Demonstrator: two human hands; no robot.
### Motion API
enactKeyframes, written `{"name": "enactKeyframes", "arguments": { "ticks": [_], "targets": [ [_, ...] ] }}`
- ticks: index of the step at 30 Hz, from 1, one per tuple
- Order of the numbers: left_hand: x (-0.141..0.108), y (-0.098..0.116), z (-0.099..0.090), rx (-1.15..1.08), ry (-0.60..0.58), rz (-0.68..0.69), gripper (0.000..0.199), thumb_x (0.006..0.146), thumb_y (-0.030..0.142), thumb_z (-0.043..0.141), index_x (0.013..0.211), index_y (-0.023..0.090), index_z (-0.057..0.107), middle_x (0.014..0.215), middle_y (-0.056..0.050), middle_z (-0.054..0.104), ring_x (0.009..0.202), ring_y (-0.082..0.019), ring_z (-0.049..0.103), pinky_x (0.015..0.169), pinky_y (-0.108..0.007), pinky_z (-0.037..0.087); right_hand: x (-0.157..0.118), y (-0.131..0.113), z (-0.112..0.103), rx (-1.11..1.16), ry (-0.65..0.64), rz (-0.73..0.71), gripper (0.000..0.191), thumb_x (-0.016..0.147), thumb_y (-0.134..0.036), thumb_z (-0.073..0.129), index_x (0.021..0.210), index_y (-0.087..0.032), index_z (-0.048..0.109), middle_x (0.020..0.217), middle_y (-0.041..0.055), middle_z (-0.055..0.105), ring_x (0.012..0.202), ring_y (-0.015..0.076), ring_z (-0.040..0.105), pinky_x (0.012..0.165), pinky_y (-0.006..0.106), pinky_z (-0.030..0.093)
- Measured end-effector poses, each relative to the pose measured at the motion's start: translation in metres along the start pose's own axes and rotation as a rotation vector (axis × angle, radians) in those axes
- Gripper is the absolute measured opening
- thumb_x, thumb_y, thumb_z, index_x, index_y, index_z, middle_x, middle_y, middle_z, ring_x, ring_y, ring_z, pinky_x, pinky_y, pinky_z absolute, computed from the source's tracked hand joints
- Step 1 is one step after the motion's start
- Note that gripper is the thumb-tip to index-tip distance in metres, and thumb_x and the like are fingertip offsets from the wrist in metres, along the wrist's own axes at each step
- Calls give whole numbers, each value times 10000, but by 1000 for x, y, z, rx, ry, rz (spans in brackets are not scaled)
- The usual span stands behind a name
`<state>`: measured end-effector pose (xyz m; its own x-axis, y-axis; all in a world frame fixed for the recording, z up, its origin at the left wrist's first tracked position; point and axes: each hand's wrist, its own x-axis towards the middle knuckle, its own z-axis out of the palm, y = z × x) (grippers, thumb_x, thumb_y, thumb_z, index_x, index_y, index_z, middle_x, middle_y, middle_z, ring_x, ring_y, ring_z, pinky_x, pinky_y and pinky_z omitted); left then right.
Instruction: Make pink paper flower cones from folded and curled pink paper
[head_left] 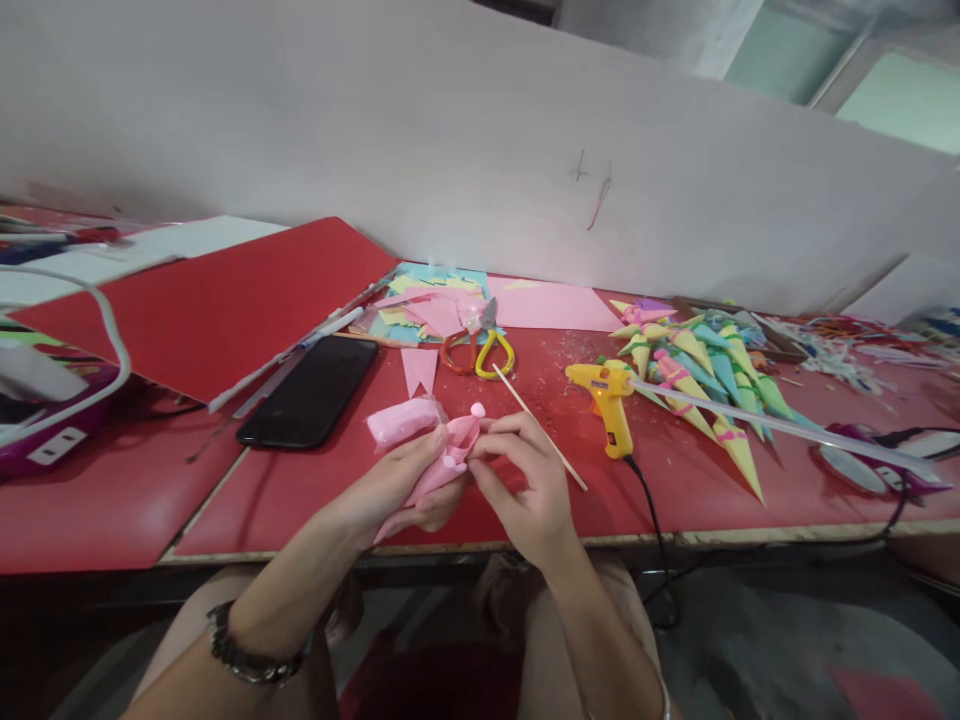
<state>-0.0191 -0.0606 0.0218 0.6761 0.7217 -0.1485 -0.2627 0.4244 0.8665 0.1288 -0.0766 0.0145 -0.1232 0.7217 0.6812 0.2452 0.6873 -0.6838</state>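
Note:
My left hand (397, 490) is wrapped round a small pink paper cone (433, 478), which slants up to the right above the table's front part. At the cone's open top are small pink pieces, one of them a rounded tip. My right hand (525, 480) pinches at the right side of this opening; its fingertips touch the cone's edge. Just behind my left hand lies a pink roll in clear wrap (405, 422). A notched pink paper piece (418, 370) is behind the roll. A thin wooden stick (544, 430) lies beside my right hand.
Scissors with red and yellow handles (480, 352) lie behind my hands. A black phone (311, 392) and red sheet (225, 300) are left. To the right are a yellow glue gun (611, 400) with a long clear stick and cord, and several colourful paper cones (712, 375).

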Motion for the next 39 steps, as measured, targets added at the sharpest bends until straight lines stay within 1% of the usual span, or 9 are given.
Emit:
{"name": "enactKeyframes", "arguments": {
  "ticks": [6,12,21,28,30,32,35,37,39],
  "targets": [
    [-1,2,1,50,13,6,606,751,652,453,389,175,359,252,75,269,224,-21,180,292,-189,165,-1,-3,2,33,-9,-7,141,793,-126,496,852,-215,587,863,27,576,907,171,570,791,309,464],
    [-1,-1,-5,42,-32,-41,604,739,676,435,393,186,364,239,78,227,232,-30,163,302,-203,117,-2,-1,9,55,25,65,57,810,-204,539,786,-220,588,820,20,571,830,164,570,737,299,469],
    [0,-2,-4,79,89,-24,611,737,672,447,392,172,375,264,64,293,236,-21,206,311,-194,155,-3,-3,11,97,53,115,56,793,-171,530,785,-206,573,818,21,563,824,160,554,726,285,459],
    [2,0,4,150,170,69,511,730,662,464,567,178,452,289,90,334,227,-39,220,281,-175,183,-4,3,20,248,87,203,27,771,-216,559,788,-198,549,828,21,534,776,144,545,678,262,472],
    [3,1,3,294,275,119,520,794,647,348,596,180,460,296,86,326,228,-54,236,276,-180,187,-5,5,22,266,127,223,94,771,-218,546,863,-199,543,857,28,529,774,142,540,680,266,479],
    [4,0,0,552,431,216,449,844,564,326,756,170,523,405,60,448,300,-80,373,314,-179,278,-5,7,22,234,205,267,135,788,-212,521,921,-198,533,879,34,528,789,141,536,703,273,478],
    [8,-7,-6,1084,568,399,397,828,390,470,1165,185,424,865,-41,625,714,-163,610,604,-254,488,-4,10,21,189,306,346,128,821,-215,477,938,-190,524,893,39,531,809,141,539,734,285,474],
    [12,-15,-10,1408,586,450,509,809,310,500,1269,182,326,1087,-110,572,938,-231,593,749,-348,494,-4,12,19,178,342,376,125,829,-225,468,937,-186,518,899,40,530,811,140,545,741,289,474],
    [14,-21,-13,1648,639,454,500,821,263,471,1287,169,313,1139,-145,534,995,-265,577,766,-389,495,-3,13,18,167,364,389,120,826,-228,471,928,-185,515,905,40,525,819,141,547,745,289,473]
  ]
}}
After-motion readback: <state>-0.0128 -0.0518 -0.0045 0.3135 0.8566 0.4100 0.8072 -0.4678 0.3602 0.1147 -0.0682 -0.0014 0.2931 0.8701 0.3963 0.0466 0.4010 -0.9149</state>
